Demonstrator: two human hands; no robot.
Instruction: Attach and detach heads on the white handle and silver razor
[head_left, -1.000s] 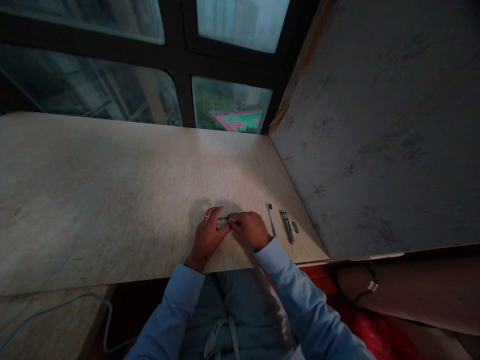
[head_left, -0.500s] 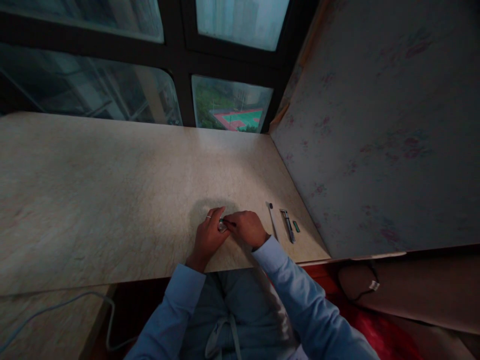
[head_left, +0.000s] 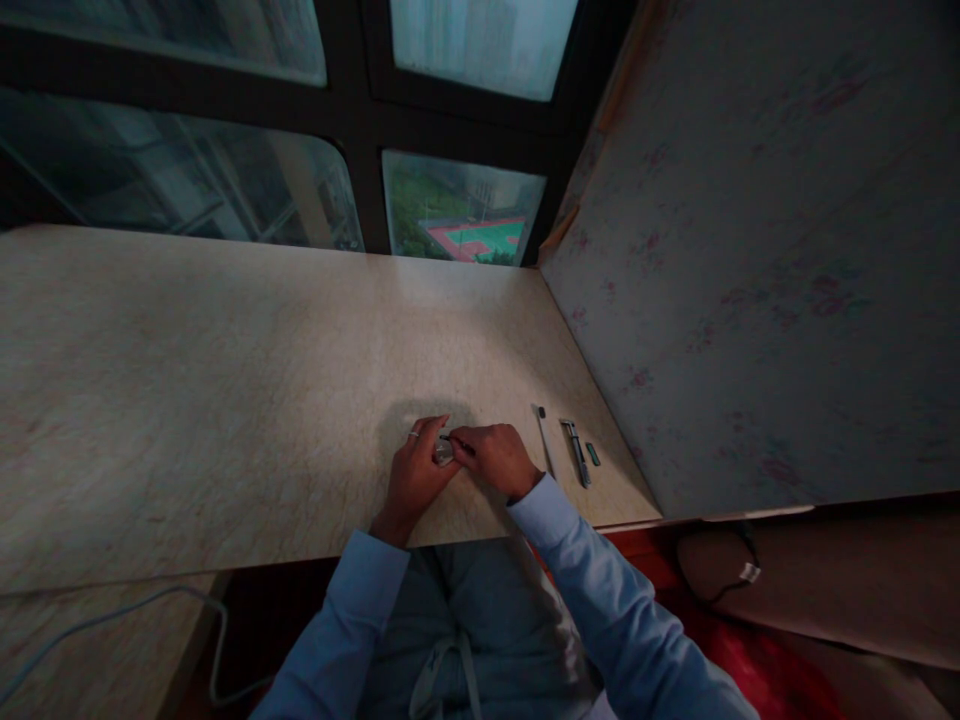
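Note:
My left hand (head_left: 414, 468) is closed around a small clear, glassy piece (head_left: 443, 451), which shows between thumb and fingers just above the counter. A ring sits on one of its fingers. Against that piece, my right hand (head_left: 496, 458) pinches a small dark thing (head_left: 454, 441); its kind is too small and covered to tell. Right of my hands lie a thin white stick with a black end (head_left: 546, 435), resembling a toothbrush, a razor (head_left: 577, 453) and a short green piece (head_left: 593, 454).
The pale stone-patterned counter (head_left: 225, 400) runs along dark-framed windows (head_left: 360, 130). A floral-patterned wall (head_left: 720, 280) bounds it at right. A grey cable (head_left: 150, 598) crosses the lower surface at left. My lap is below the front edge.
My right fingers have shifted slightly at the clear piece with the dark thing, and a little more of the clear piece shows. The items on the right lie unmoved.

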